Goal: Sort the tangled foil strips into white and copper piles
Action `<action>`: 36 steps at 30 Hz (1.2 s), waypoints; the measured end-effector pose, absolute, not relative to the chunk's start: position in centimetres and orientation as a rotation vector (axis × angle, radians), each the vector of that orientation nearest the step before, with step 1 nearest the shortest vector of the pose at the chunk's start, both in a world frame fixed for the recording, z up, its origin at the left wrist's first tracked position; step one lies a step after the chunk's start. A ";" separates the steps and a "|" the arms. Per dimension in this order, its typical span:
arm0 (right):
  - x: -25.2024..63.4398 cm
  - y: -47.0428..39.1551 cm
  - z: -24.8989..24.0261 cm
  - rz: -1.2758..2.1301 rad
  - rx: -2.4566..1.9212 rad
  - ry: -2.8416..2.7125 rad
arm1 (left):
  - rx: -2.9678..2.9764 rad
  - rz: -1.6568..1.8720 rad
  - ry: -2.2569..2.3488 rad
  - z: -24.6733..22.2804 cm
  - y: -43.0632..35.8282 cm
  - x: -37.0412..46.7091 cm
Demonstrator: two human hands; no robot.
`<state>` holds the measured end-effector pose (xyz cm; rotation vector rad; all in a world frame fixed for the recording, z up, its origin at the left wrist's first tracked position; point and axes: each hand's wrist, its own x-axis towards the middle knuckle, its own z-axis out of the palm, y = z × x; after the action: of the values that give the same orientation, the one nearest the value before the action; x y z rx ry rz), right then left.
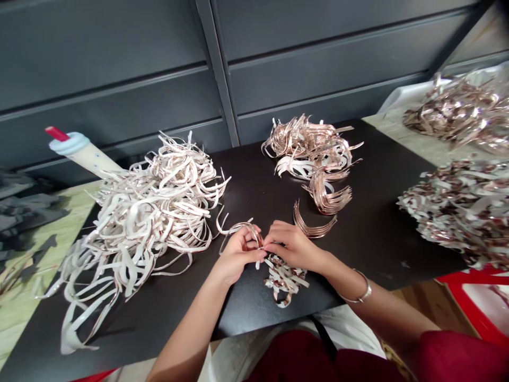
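My left hand (240,252) is closed on a thin curved strip (235,228), white and copper-coloured, whose loose ends reach out to the left. Against its fingertips, my right hand (292,245) pinches the end of the strip. Just below my right hand lies a small heap of short curled scraps (284,281). Beyond that hand, a neat curved bundle of copper strips (316,228) rests on the black table mat (246,180), with another bundle (328,196) and a copper pile (310,143) behind it. A big tangle of white strips (159,201) covers the left side.
A pale cup-like tube (89,154) with a red top stands behind the white tangle. At the right are a large heap of scraps (465,207) and a shiny copper pile (465,111). Grey panels (159,42) rise along the back. A red tray (469,302) sits low at the right.
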<state>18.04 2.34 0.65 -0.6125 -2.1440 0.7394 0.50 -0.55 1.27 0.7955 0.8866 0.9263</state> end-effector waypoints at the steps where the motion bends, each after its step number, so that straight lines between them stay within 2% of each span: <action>1: 18.2 2.4 0.7 0.734 -0.622 -2.145 | 0.797 0.918 0.894 1.3 -0.5 0.4; 12: 20.1 3.8 1.2 0.789 -0.848 -2.024 | 0.795 0.737 0.699 1.5 -0.6 -0.5; 21: 19.5 3.0 1.7 0.903 -0.528 -2.157 | 0.794 0.914 0.842 1.8 -0.6 0.0; 31: 21.4 4.7 1.2 0.886 -0.948 -1.919 | 0.801 0.903 0.872 2.1 -0.1 -0.8; 36: 22.6 5.3 1.1 1.058 -1.012 -1.807 | 0.985 0.815 0.944 1.8 -0.1 -1.0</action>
<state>22.60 5.29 1.13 -1.0121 -1.8066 1.0579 -0.98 -0.09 1.81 0.9847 0.9438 0.8151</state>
